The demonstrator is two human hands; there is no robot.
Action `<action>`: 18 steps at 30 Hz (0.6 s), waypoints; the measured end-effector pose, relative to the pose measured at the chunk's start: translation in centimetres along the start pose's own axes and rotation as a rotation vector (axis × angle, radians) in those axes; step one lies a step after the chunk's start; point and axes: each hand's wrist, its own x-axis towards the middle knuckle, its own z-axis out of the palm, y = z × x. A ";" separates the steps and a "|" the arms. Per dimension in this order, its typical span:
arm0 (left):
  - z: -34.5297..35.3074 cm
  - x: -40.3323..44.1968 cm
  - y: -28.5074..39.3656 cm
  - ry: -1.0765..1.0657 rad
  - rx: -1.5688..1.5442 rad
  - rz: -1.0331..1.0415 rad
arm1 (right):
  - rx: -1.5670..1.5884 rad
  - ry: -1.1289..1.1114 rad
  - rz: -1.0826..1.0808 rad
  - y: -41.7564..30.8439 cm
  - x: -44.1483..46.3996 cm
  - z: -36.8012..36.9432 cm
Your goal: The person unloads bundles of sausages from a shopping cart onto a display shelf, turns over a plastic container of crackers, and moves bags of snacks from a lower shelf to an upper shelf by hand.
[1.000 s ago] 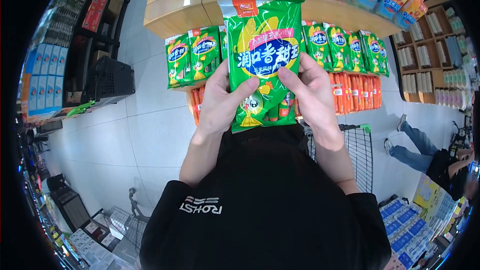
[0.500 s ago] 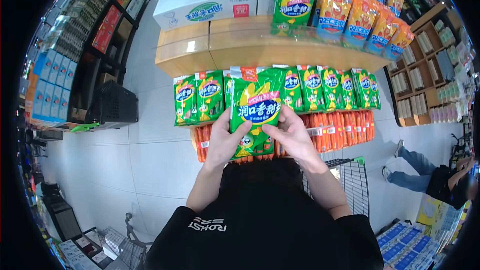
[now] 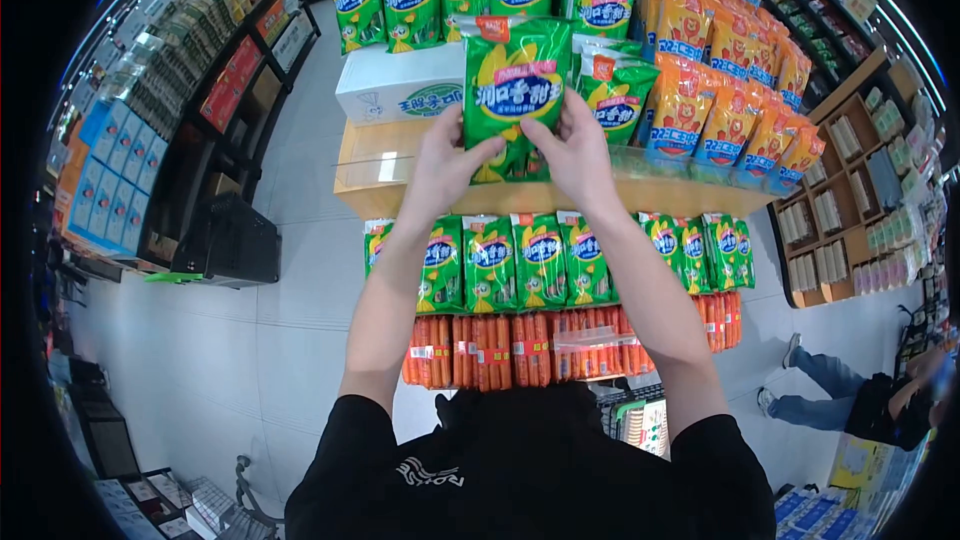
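Note:
A green bag of corn sausages is held upright in front of me, its printed face turned toward me. My left hand grips its lower left edge, thumb across the front and fingers behind. On the lower right edge, my right hand pinches it the same way. Behind the bag is a white carton on the wooden shelf. A matching green bag leans on the shelf just right of my right hand. Below my forearms stands a row of similar green bags.
Orange bags fill the shelf's right side. Red-wrapped sausage packs line the lowest tier. Part of a shopping cart shows near my body. A black crate stands at left, and a person is at right.
Both hands have carried the green bag forward and up, from over the lower row to the upper shelf level. My arms are more outstretched, and the view has tilted up slightly.

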 end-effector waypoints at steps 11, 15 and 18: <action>0.1 17.3 -4.9 0.046 -0.008 0.045 | -0.700 0.250 -0.335 4.8 13.8 1.1; 0.1 20.0 -8.0 0.077 0.009 0.012 | -0.746 0.275 -0.227 7.2 15.9 1.6; 0.0 21.3 -9.6 0.081 0.080 -0.019 | -0.772 0.275 -0.243 9.5 16.3 1.7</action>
